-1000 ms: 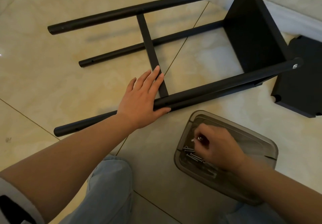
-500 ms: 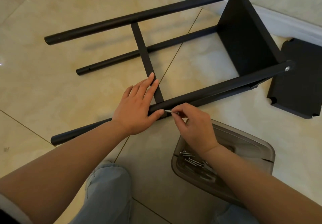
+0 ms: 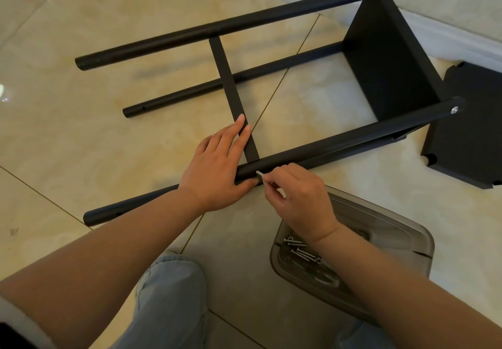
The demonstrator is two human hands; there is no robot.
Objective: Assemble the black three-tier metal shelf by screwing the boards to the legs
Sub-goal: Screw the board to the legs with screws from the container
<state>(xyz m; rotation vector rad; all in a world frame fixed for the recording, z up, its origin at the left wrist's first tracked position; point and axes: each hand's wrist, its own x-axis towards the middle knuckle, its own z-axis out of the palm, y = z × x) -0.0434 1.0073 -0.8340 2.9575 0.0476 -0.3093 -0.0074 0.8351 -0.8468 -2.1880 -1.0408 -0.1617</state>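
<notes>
1. Here, the shelf frame [image 3: 271, 82] lies on its side on the tiled floor [image 3: 81, 131]; one board [image 3: 388, 57] is fixed at the far end of its legs, toward the wall.
2. Near leg [image 3: 339, 142] serves as landmark. It runs diagonally across the view, with a silver screw head [image 3: 454, 109] showing at its far end.
3. Left hand [image 3: 217, 169]: lies flat over the near leg, fingers straight, fingertips [image 3: 240, 120] reaching up onto the thin board edge [image 3: 233, 98] that crosses between the legs. Thumb is tucked under the leg. Not curled around anything.
4. Right hand [image 3: 298, 199]: just beside the left, on the near side of the leg. Fingers are curled, pinching a small silver screw [image 3: 259, 173] whose tip is at the leg's side, close to where the thin board edge meets it. Whether the tip sits in a hole, I cannot tell.
5. Translucent grey tray [image 3: 394, 240]: on the floor nearer the person than the leg, partly under the right forearm. Loose screws [image 3: 298, 250] lie in its left corner.
6. Spare black board [image 3: 467, 131]: flat on the floor past the far end of the near leg, with notched corners.
7. Knee in pale jeans [image 3: 171, 294]: below the leg, between the two forearms.
</notes>
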